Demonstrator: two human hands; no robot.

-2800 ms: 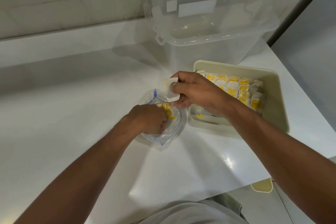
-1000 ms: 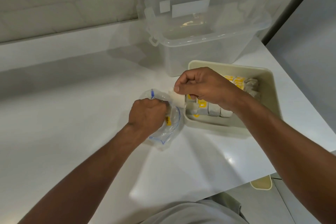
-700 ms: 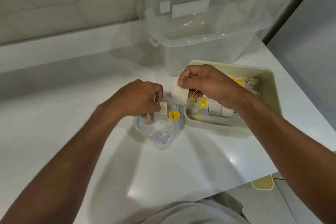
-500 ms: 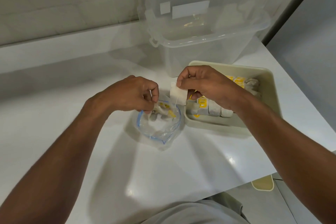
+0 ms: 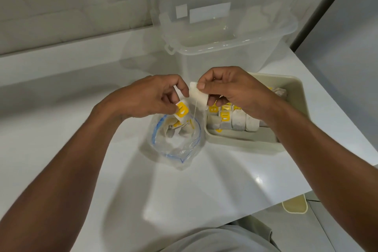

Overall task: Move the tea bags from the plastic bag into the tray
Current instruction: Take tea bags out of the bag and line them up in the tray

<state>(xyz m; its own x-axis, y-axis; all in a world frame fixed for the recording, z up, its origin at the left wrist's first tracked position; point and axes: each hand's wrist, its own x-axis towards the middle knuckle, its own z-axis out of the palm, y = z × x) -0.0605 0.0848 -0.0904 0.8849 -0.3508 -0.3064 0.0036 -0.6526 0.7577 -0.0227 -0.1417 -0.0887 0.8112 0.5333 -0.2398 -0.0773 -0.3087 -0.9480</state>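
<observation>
One white bench (image 5: 51, 98) carries one clear box (image 5: 225, 32), one cream tray (image 5: 294, 96) and one open plastic bag (image 5: 180, 149) just left of the tray. The right hand (image 5: 231, 88), the nearer to the tray, pinches one tea bag (image 5: 197, 95). The tray lies just to its right, and its string (image 5: 195, 110) trails into the plastic bag. The left hand (image 5: 151, 96) pinches one yellow-tagged tea bag (image 5: 182, 110) above the plastic bag's mouth. More tea bags sit in both, too hidden to count.

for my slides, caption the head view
Left hand and right hand each pinch a tea bag above the plastic bag, beside the tray.
</observation>
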